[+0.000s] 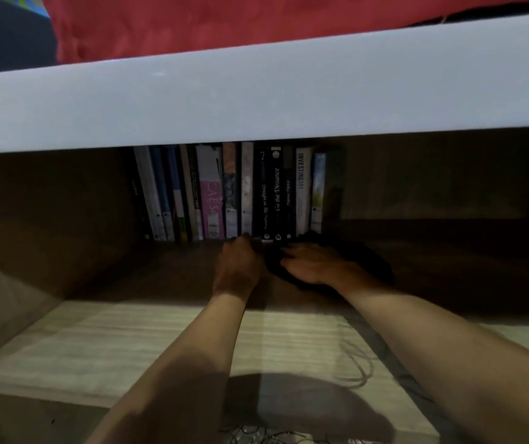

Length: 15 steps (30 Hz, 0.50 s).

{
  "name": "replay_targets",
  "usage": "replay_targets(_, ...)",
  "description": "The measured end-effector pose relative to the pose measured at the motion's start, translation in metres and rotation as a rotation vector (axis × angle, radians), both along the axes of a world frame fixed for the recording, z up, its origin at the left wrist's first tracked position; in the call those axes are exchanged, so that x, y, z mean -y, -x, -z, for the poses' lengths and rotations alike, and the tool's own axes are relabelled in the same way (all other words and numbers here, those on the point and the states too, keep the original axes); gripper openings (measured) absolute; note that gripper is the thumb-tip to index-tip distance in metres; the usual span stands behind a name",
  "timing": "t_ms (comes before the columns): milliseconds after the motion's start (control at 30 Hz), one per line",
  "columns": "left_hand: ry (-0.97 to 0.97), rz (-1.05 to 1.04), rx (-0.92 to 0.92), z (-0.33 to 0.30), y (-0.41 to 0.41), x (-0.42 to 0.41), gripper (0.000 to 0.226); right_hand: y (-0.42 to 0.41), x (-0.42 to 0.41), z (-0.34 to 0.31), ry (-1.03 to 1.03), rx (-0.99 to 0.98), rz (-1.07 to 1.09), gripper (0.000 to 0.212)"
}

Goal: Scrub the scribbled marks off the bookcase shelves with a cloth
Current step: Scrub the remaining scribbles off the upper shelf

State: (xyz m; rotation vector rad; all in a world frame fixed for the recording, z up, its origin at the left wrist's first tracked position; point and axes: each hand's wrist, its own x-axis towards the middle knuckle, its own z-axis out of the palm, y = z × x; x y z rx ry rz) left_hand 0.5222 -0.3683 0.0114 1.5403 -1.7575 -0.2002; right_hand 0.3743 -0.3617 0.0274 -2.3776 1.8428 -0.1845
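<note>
Pale wood grain marks the front of the shelf (147, 341), where both bare forearms reach into a dim bookcase opening beneath a thick white board (256, 100). Deep inside, the right hand (312, 264) lies with fingers spread flat on a dark cloth (365, 264), pressing it to the shelf just in front of a row of books (234, 193). The left hand (239, 267) sits just beside it, fingers curled near the foot of the book spines; in the gloom it cannot be told whether it grips anything or merely rests there. Scribbled dark lines (357, 368) loop across the lit part of the shelf between the forearms, nearer the right arm, and more scrawl (256, 435) shows at the shelf's front edge at the bottom of the view. The books stand upright against the back of the opening, some leaning slightly. Red fabric (192, 24) lies above the white board.
</note>
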Motion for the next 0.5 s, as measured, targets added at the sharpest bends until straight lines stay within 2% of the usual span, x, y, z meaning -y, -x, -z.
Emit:
replay_targets(100, -0.009, -0.007, -0.031, -0.001, -0.001, 0.004, 0.022, -0.019, -0.002, 0.002, -0.034, 0.012, -0.103, 0.049)
replay_targets(267, 0.032, -0.013, -0.022, 0.003, -0.004, 0.004, 0.021, -0.003, -0.002, -0.001, -0.039, 0.012, -0.034, 0.051)
replay_targets(300, 0.024, -0.021, -0.005, 0.003, -0.003, 0.007, 0.022, -0.002, -0.007, -0.003, -0.055, 0.086, -0.064, 0.050)
replay_targets(367, -0.018, -0.049, 0.068, 0.004, -0.003, 0.009, 0.026, 0.003, -0.023, -0.013, -0.122, 0.440, -0.079, 0.048)
replay_targets(433, -0.008, -0.016, 0.074, 0.008, -0.004, 0.011, 0.032, 0.025, -0.034, -0.024, -0.069, 0.710, -0.014, 0.046)
replay_targets(500, 0.014, 0.018, 0.055, 0.011, -0.006, 0.013, 0.043, 0.058, -0.037, -0.026, 0.081, 0.657, 0.113, 0.043)
